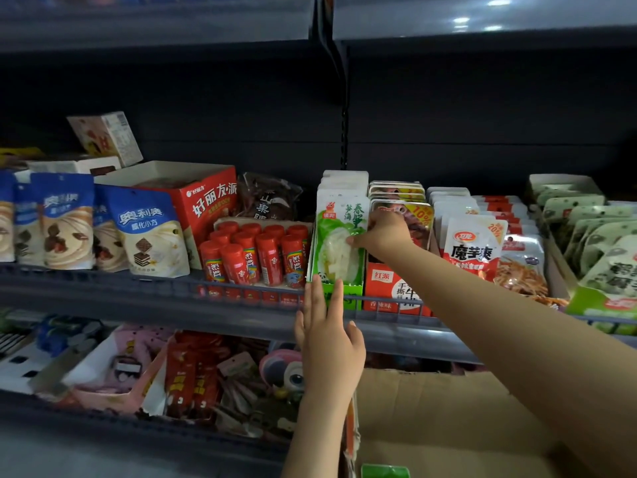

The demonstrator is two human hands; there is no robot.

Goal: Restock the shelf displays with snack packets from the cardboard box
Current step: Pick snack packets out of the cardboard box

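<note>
On the dark grey metal shelf (241, 315), a row of white and green snack packets (339, 236) is standing up inside a small green cardboard display tray (341, 293). The right hand (382, 232) is reaching over to the front packet, and its fingers are curling round the packet's right edge and pinching it. The left hand (327, 326) is staying flat and loose, with straight fingers touching the front of the green tray and the shelf rail, holding nothing. The big brown cardboard box (431, 419) is sitting low down on the right, just under the arms, and a bit of something green is peeking out of it at the bottom. The step in hand looks like pushing the front packet into place so the row is standing neat. Next, the right hand probably needs to let go and go down into the box for another packet, while the left hand is keeping the tray from sliding. Beside the tray, red candy tubes (255, 253) are standing on the left and red meat snack packets (403, 215) on the right.
</note>
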